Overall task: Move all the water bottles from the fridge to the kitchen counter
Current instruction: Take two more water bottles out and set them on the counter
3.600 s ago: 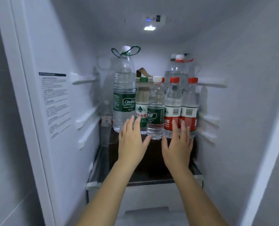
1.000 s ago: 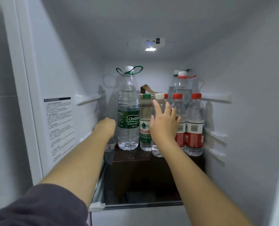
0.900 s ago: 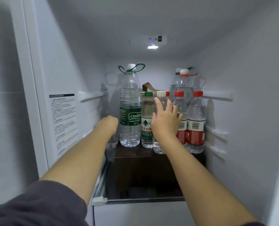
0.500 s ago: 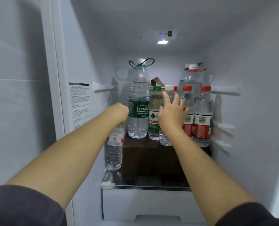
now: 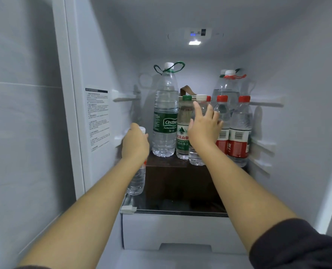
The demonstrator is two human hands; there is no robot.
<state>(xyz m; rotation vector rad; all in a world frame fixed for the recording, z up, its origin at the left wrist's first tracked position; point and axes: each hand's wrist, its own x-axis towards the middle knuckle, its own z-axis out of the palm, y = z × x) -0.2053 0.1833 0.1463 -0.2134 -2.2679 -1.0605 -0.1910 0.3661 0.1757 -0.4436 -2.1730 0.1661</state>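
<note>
Dark grey sleeves (image 5: 301, 247) leave both forearms (image 5: 237, 193) bare.

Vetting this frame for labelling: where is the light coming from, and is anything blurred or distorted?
Head view: one ceiling lamp lights the fridge from above, faint bottle shadows on the back wall; the left hand and the small bottle it grips look slightly smeared; the wide lens tilts its side walls outward.

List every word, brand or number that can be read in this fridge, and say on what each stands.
"Cestbo", cut off: green label of the tall bottle.
"Purified Drinking": same label, below.
"Net 1.55": same label.
"农夫山泉": white label of the green-capped bottle.
Sticker on the left wall: too small to read.
Red labels of the red-capped bottles: barcodes, print blurred.
</note>
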